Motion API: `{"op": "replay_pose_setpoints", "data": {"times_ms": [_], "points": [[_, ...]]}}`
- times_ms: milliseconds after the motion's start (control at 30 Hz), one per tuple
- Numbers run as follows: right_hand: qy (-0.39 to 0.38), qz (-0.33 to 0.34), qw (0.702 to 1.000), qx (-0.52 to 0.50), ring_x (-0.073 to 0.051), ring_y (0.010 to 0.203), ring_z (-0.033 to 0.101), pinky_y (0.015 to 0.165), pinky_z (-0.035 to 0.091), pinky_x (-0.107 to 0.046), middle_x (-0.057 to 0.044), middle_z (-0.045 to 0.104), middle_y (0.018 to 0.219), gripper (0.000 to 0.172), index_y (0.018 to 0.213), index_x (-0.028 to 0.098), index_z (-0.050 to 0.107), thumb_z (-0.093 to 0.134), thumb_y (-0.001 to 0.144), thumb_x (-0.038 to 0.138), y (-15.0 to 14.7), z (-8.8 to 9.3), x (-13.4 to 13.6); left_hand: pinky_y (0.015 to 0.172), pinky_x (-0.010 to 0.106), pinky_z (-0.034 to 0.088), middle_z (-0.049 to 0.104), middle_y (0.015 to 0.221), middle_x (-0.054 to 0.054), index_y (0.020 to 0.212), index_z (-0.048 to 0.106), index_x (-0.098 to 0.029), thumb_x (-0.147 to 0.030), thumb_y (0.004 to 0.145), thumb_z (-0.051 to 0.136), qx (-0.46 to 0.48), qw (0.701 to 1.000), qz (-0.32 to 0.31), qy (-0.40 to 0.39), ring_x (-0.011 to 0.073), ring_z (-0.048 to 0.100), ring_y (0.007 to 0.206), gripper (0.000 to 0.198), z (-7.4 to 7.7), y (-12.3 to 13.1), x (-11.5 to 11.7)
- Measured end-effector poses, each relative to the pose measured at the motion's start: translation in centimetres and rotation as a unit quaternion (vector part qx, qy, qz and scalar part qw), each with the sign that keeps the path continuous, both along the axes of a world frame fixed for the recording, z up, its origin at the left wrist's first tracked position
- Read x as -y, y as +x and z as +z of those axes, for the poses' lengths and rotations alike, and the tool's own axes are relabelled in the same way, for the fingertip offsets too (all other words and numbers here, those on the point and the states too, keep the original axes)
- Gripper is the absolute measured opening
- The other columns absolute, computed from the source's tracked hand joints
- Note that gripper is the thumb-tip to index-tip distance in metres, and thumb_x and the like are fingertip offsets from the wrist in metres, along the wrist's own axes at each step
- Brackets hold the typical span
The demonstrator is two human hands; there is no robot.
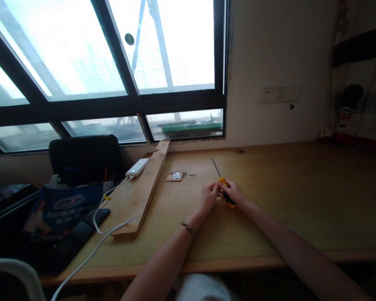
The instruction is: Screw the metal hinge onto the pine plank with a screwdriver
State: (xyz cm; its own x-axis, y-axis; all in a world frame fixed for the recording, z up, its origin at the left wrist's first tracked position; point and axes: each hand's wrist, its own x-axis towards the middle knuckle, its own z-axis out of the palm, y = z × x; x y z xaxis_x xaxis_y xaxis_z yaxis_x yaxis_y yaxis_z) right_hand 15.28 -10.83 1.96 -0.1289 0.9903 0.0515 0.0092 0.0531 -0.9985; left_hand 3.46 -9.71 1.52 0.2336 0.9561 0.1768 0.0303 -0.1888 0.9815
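A screwdriver [229,200] with a yellow and black handle is held over the wooden table [288,200], its thin metal shaft pointing away and slightly left. My right hand [237,194] is closed around the handle from the right side. On the other side, my left hand [209,195] has its fingers closed at the handle's upper yellow part; the fingertips are partly hidden. Left of the hands, a silver hinge [176,176] lies on a small brown piece. Several small screws [184,174] lie beside it, with one screw [192,175] a little apart.
A long wooden board [138,202] lies along the table's left side. On it rests a white power bank [137,167] with a white cable [95,221] trailing over the edge. A blue bag [65,205] and a black chair [84,152] stand at the left, below the window.
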Motion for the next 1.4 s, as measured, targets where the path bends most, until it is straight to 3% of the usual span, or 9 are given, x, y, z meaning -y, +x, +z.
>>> {"op": "replay_pose_setpoints", "data": {"times_ms": [100,167,267,333,433,633,1033,1233,1400], "points": [[-0.022,-0.093,0.993,0.062,-0.011,0.04,0.054,0.034,0.041,-0.022,-0.006,0.062,0.075,0.034,0.085,0.016,0.054,0.051,0.074,0.049,1.8,0.3,-1.1,0.057,0.022,0.045,0.062,0.08,0.006,0.08,0.064,-0.015,-0.042,0.082,0.042,-0.127,0.986,0.029,0.108,0.0116,0.059,0.061,0.035,0.2,-0.7,-0.2],[-0.037,-0.186,0.968,0.167,-0.014,0.047,0.058,0.041,0.045,-0.025,-0.01,0.064,0.08,0.032,0.084,0.014,0.056,0.047,0.078,0.044,4.1,0.8,-2.1,0.06,0.022,0.044,0.061,0.081,0.006,0.08,0.064,-0.016,-0.039,0.083,0.042,-0.211,0.964,0.054,0.153,0.0113,0.058,0.064,0.032,0.3,-1.1,-0.3],[-0.055,-0.297,0.86,0.411,-0.025,0.075,0.064,0.06,0.049,-0.032,-0.016,0.065,0.082,0.031,0.082,0.013,0.061,0.05,0.076,0.041,8.3,1.6,-3.1,0.062,0.022,0.042,0.06,0.078,0.005,0.077,0.063,-0.017,-0.035,0.085,0.039,-0.292,0.936,0.071,0.185,0.0112,0.057,0.066,0.031,0.2,-1.4,-0.3],[-0.087,-0.338,0.79,0.504,-0.03,0.086,0.062,0.066,0.048,-0.036,-0.018,0.065,0.089,0.032,0.089,0.012,0.063,0.051,0.076,0.039,10.8,1.9,-3.2,0.062,0.021,0.04,0.06,0.077,0.005,0.075,0.062,-0.017,-0.034,0.086,0.037,-0.32,0.922,0.067,0.21,0.0107,0.056,0.065,0.033,0.1,-1.3,-0.2],[-0.14,-0.349,0.747,0.549,-0.03,0.09,0.061,0.069,0.048,-0.037,-0.019,0.064,0.094,0.031,0.095,0.012,0.063,0.051,0.076,0.033,13.2,1.9,-2.9,0.061,0.021,0.037,0.059,0.073,0.004,0.072,0.061,-0.017,-0.033,0.087,0.035,-0.346,0.905,0.053,0.242,0.0105,0.053,0.063,0.034,-0.1,-1.2,-0.1],[-0.193,-0.339,0.737,0.552,-0.029,0.093,0.06,0.071,0.048,-0.037,-0.018,0.063,0.097,0.031,0.101,0.013,0.063,0.054,0.074,0.024,15.2,0.8,-2.9,0.059,0.022,0.034,0.058,0.07,0.004,0.067,0.058,-0.018,-0.033,0.087,0.033,-0.393,0.881,0.051,0.257,0.0113,0.052,0.061,0.036,0.1,-1.2,0.2],[-0.223,-0.361,0.734,0.53,-0.032,0.097,0.058,0.071,0.048,-0.041,-0.021,0.059,0.102,0.039,0.106,0.013,0.061,0.059,0.072,0.032,16.7,0.4,-3.0,0.061,0.023,0.035,0.06,0.074,0.005,0.072,0.061,-0.019,-0.032,0.087,0.033,-0.447,0.856,0.069,0.252,0.0135,0.053,0.065,0.034,0.2,-1.7,-0.2],[-0.209,-0.364,0.732,0.536,-0.028,0.093,0.059,0.069,0.048,-0.036,-0.022,0.061,0.098,0.036,0.104,0.013,0.062,0.058,0.073,0.033,17.1,0.4,-2.7,0.069,0.026,0.038,0.059,0.09,0.008,0.084,0.062,-0.019,-0.028,0.087,0.031,-0.526,0.808,0.175,0.198,0.018,0.054,0.083,0.032,0.5,-3.8,-1.7],[-0.222,-0.374,0.724,0.535,-0.032,0.096,0.057,0.07,0.048,-0.039,-0.02,0.059,0.102,0.043,0.103,0.013,0.062,0.063,0.068,0.038,17.4,0.5,-3.2,0.082,0.029,0.037,0.056,0.106,0.01,0.099,0.061,-0.019,-0.021,0.083,0.037,-0.567,0.763,0.253,0.181,0.0214,0.046,0.102,0.029,0.6,-6.8,-5.1]]}}
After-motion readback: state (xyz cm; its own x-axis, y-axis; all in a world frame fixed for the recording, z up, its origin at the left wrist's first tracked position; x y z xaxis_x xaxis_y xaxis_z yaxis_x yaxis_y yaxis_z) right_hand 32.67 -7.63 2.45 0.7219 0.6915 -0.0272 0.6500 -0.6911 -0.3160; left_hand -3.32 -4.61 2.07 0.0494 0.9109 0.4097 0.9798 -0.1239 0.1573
